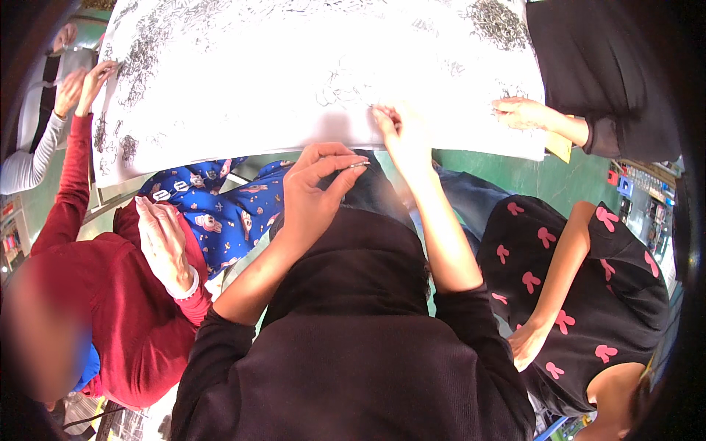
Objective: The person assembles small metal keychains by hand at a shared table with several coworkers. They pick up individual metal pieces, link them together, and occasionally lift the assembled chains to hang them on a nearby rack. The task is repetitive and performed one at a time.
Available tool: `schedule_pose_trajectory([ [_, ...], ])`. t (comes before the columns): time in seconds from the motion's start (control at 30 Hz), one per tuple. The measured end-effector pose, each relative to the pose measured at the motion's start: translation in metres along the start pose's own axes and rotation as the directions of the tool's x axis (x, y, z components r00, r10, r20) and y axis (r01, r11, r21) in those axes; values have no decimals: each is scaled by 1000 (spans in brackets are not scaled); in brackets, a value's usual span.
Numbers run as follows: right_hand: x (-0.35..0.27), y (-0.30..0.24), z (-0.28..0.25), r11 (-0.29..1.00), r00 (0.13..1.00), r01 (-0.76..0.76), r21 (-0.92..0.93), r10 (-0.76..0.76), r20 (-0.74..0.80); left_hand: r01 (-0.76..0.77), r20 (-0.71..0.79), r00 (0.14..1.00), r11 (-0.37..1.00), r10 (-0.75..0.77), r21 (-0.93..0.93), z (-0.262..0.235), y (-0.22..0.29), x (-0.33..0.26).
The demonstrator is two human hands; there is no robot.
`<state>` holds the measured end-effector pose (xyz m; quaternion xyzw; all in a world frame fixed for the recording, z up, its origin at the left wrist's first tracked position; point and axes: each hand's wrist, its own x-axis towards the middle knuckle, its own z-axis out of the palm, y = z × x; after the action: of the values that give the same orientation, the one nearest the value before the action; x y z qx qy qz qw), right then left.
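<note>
My left hand (312, 192) is raised in front of my chest, fingers curled, pinching a thin small metal piece (358, 165) between thumb and fingertips. My right hand (397, 132) reaches forward to the near edge of a white table (279, 81) and its fingertips press on the surface among scattered small metal pieces (334, 92). Whether the right hand grips one of them I cannot tell. Heaps of the same small metal pieces (500, 22) lie at the far side of the table.
People crowd the table: a person in a red sleeve (70, 184) on the left, hand (165, 246) resting on blue patterned cloth (220, 206); a person in black with pink bows (581, 294) on the right; another hand (526, 114) on the table's right edge. Green floor (544, 180) below.
</note>
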<state>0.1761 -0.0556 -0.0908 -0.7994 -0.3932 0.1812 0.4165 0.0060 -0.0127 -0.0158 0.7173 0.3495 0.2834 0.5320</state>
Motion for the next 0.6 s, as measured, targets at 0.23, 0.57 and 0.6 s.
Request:
schedule_pose_trajectory([
  [0.23, 51, 6, 38, 929, 982, 17, -369, 55, 183, 62, 29, 998, 998, -63, 9, -2, 5, -13],
  [0.57, 52, 19, 24, 952, 995, 71, -297, -45, 93, -38, -28, 999, 999, 38, -12, -9, -2, -14],
  [0.6, 49, 18, 20, 965, 998, 29, -262, -13, 61, -47, -27, 999, 999, 47, -11, -9, -3, -14],
])
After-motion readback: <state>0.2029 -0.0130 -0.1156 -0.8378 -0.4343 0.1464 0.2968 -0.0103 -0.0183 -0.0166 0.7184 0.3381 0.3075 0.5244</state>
